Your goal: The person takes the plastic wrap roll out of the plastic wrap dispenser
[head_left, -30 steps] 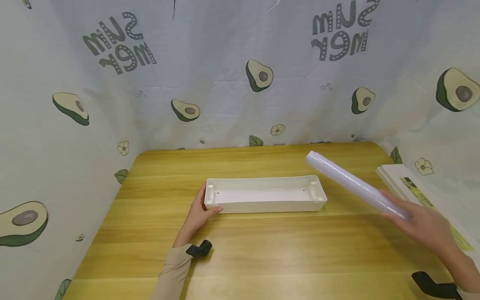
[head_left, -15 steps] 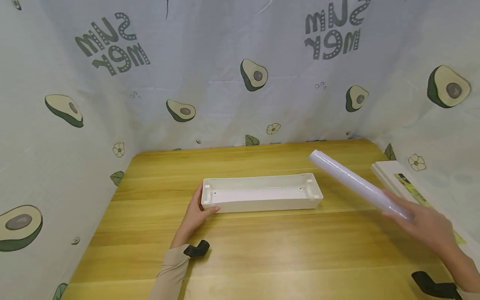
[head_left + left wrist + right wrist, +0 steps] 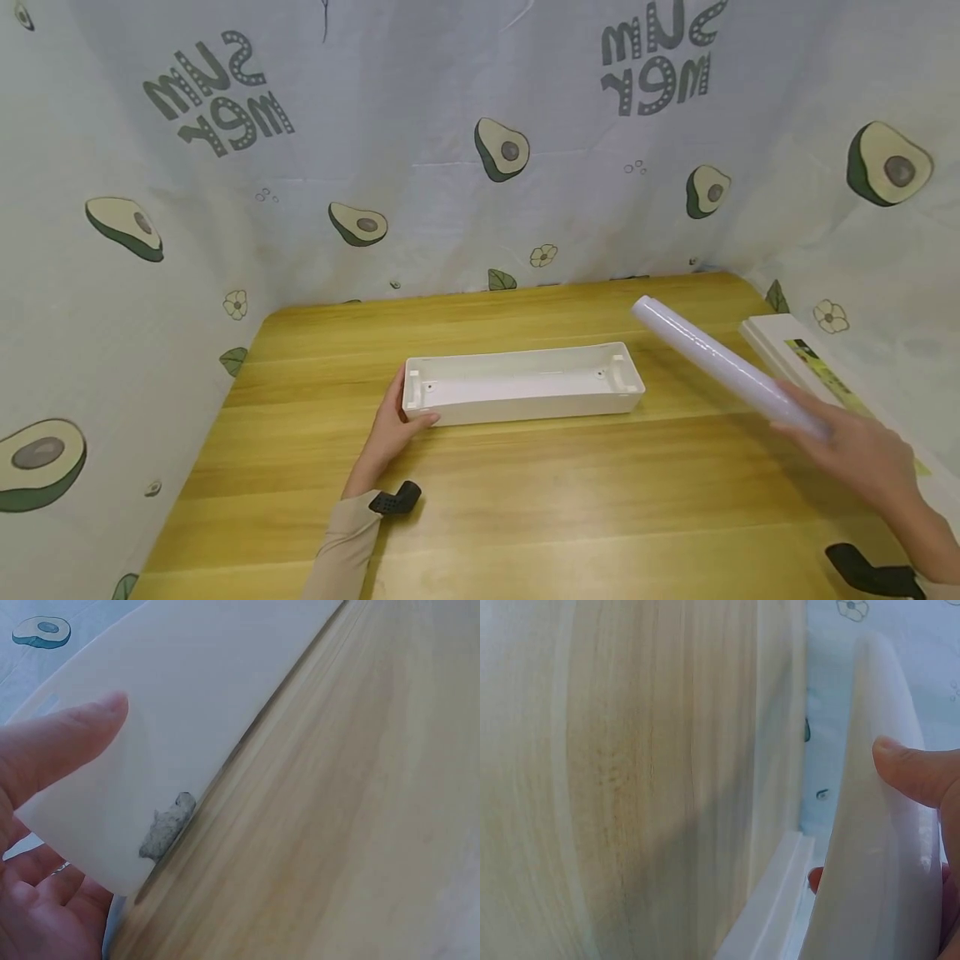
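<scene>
A long, white, open-topped plastic box (image 3: pixel 525 410) lies on the table, its inside facing up. My left hand (image 3: pixel 388 433) grips its left end, thumb on the front wall and fingers behind. In the left wrist view, a grey patch (image 3: pixel 169 829) marks the lower edge of the box wall (image 3: pixel 210 682). Over the table's right side, my right hand (image 3: pixel 862 454) holds a roll of clear plastic film (image 3: pixel 712 354) by its near end. The roll slants up to the left, off the table. In the right wrist view, the thumb (image 3: pixel 915 769) lies along the roll (image 3: pixel 870 847).
At the table's right edge lies a long white piece (image 3: pixel 772 342) with a green and yellow label, partly behind my right hand. A patterned cloth (image 3: pixel 420 100) hangs behind and at both sides of the wooden table (image 3: pixel 562 508).
The head view has shifted slightly. Relative to the box, my right hand and the film roll have moved a little to the right. My left hand keeps its grip on the box.
</scene>
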The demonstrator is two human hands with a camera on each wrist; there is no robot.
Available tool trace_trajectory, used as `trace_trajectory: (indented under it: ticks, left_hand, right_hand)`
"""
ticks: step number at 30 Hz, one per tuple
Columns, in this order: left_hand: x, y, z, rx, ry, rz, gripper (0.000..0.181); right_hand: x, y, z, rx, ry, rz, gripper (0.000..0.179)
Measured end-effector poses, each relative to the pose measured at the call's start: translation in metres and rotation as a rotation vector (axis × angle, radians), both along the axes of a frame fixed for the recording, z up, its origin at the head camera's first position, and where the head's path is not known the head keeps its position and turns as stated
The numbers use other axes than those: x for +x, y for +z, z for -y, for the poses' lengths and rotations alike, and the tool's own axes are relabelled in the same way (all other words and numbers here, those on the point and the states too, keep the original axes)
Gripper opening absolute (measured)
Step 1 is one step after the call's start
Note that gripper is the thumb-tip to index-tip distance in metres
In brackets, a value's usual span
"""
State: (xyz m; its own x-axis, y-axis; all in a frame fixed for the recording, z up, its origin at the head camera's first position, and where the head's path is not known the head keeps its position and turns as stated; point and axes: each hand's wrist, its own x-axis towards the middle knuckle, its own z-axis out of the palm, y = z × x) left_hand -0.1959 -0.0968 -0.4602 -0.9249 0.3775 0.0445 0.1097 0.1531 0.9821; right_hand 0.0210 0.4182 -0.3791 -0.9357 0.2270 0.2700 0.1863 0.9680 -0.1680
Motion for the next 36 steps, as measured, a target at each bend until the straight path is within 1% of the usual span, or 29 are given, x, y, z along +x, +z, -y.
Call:
trace_trajectory:
  ticks: [4,8,13,19,23,26,30,33,36]
  left_hand:
    - [0.002,0.001,-0.001,0.005,0.001,0.004,0.099]
    - [0.002,0.001,-0.002,0.007,-0.003,-0.007,0.099]
    - [0.001,0.002,-0.001,0.013,-0.009,0.004,0.099]
    - [0.001,0.002,-0.001,0.009,-0.01,0.006,0.099]
    - [0.001,0.001,0.0,0.003,-0.006,0.006,0.099]
    - [0.0,0.001,0.0,0.006,-0.007,0.002,0.099]
    - [0.0,0.0,0.0,0.021,-0.01,0.002,0.098]
    - [0.0,0.001,0.0,0.017,-0.005,-0.002,0.098]
    - [0.0,0.002,0.0,0.008,-0.001,-0.002,0.099]
  right_hand:
    - [0.002,0.0,0.001,0.004,-0.002,0.001,0.075]
    - [0.003,-0.001,-0.003,0.011,-0.015,0.002,0.076]
    - [0.006,-0.002,-0.006,-0.001,-0.037,0.028,0.076]
    - [0.008,-0.001,-0.007,-0.013,-0.111,0.084,0.078]
    - [0.008,-0.002,-0.009,-0.008,-0.131,0.112,0.078]
    - [0.008,-0.006,-0.013,-0.006,-0.147,0.133,0.079]
    - [0.008,-0.009,-0.019,-0.008,-0.17,0.18,0.081]
    - [0.008,-0.009,-0.021,-0.022,-0.191,0.213,0.081]
    - [0.009,-0.01,-0.023,-0.033,-0.207,0.221,0.08]
